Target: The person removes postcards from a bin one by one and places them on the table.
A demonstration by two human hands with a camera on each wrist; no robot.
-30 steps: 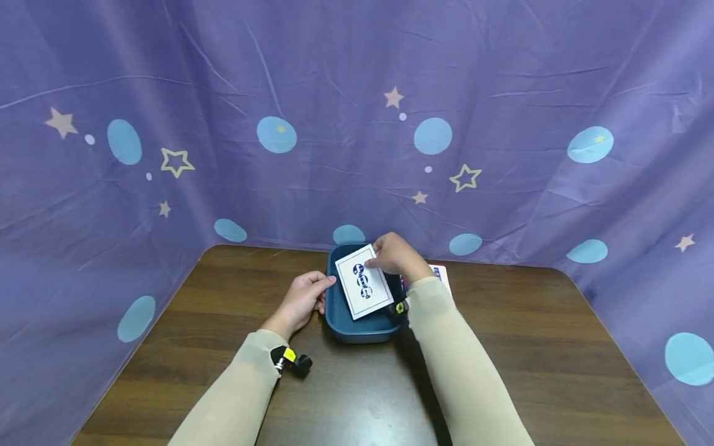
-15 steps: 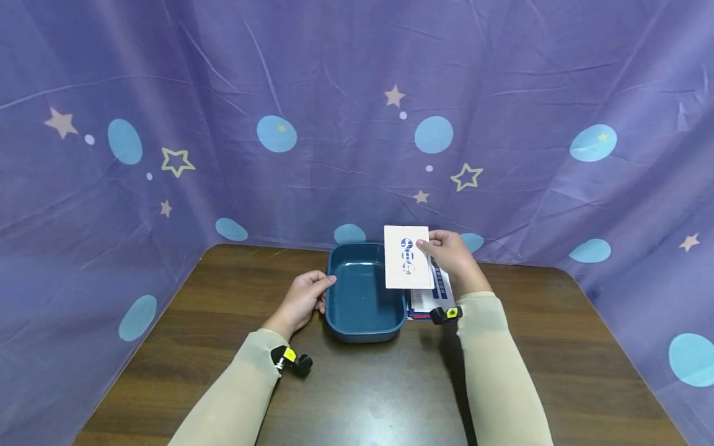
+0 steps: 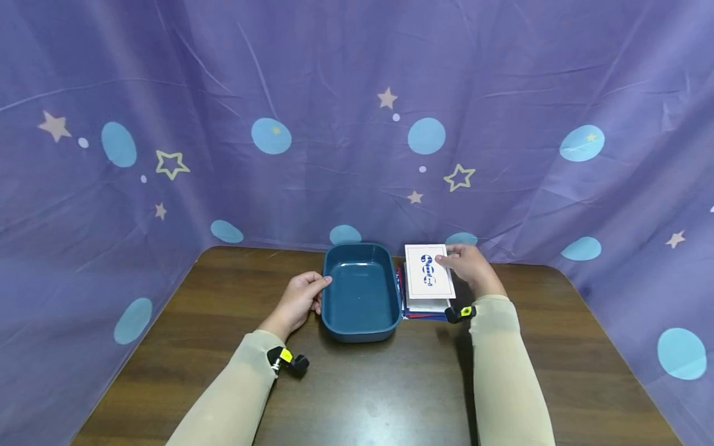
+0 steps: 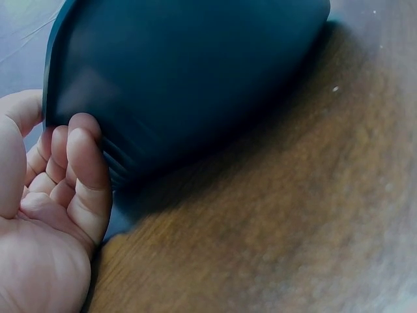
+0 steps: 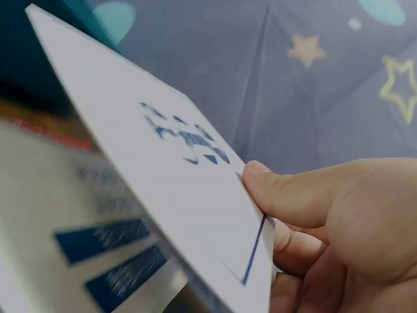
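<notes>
A dark teal rectangular tray (image 3: 361, 333) stands on the table, its inside bare. My left hand (image 3: 298, 300) pinches the tray's left rim between thumb and fingers; in the left wrist view the fingers (image 4: 88, 160) curl under that rim. To the right of the tray, my right hand (image 3: 471, 267) pinches a white card (image 3: 415, 272) with blue printing by its right edge. The card is tilted just above a stack of printed cards or booklets (image 3: 426, 305), as the gap in the right wrist view shows. What lies under the stack's top piece is mostly hidden.
The brown wooden table (image 3: 357, 390) reaches back to a purple curtain (image 3: 334, 80) with stars and dots, which also closes in both sides. The stack lies close against the tray's right wall.
My right hand has carried the white card from over the tray rightward, then lower, to above the stack. The left hand has stayed on the rim.
</notes>
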